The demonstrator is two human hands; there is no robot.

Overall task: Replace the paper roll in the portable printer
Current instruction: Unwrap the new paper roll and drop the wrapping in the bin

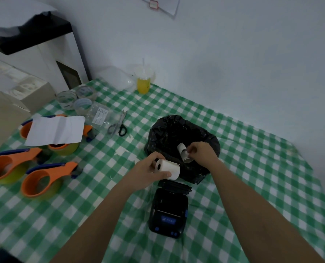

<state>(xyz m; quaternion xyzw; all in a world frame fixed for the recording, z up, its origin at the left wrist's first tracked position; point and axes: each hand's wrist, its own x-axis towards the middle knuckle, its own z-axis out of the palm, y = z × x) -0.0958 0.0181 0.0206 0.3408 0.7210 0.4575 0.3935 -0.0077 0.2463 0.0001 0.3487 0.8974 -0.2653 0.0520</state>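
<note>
The left hand [148, 172] is curled around a full white cylindrical paper roll [168, 168], thumb under it and fingers over the far end, holding it just above the open lid of the black portable printer with blue buttons [168, 211]; the printer lies on the counter covered with a green and white checked cloth [252, 168], its lid tipped back towards the black plastic bin bag [177, 133] just behind it. The right hand [201, 150] is pinched shut on a small, nearly spent paper roll with a loose curl of white paper [183, 151], held over the mouth of the bag. To the left lie 3 orange tape dispensers [42, 181], a creased white sheet [55, 130] and grey-and-black scissors [119, 125]; a cup of yellow drink [143, 85] stands by the wall.
</note>
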